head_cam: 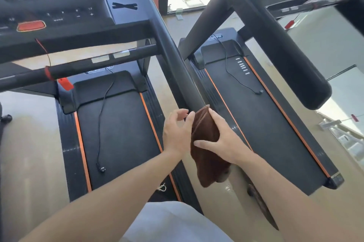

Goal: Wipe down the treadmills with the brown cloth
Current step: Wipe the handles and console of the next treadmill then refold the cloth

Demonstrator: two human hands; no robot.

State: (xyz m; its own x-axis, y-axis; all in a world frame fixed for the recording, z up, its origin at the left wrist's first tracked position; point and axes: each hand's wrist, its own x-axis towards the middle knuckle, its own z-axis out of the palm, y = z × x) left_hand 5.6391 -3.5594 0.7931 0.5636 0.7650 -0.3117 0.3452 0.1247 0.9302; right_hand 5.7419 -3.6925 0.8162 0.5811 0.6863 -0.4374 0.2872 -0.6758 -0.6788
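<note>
Pale fabric of the person's garment (173,222) fills the bottom centre of the frame, and two bare forearms reach up from it toward the middle. At centre, the right hand (222,141) lies over a folded brown cloth (206,143), fingers curled round it and thumb pressed on its near face, holding it against the lower end of a long black padded handrail (177,64) that runs diagonally up to the upper left. Most of the cloth hangs loose below the hand (its bottom corner droops over the beige floor (35,143)). Just to the left, the left hand (177,133) has relaxed, slightly bent fingers, the fingertips touching the cloth's left edge without gripping it. Left of the hands lies the black running belt of the left treadmill (118,133), edged with orange strips, a thin black cord (100,123) trailing down it. Its dark console (53,1) with a red stop button (31,25) occupies the upper left, and a red safety clip (66,84) hangs below the crossbar. On the right side of the frame stands the right treadmill (262,123), its own thick black handrail (285,54) slanting toward the right edge.
</note>
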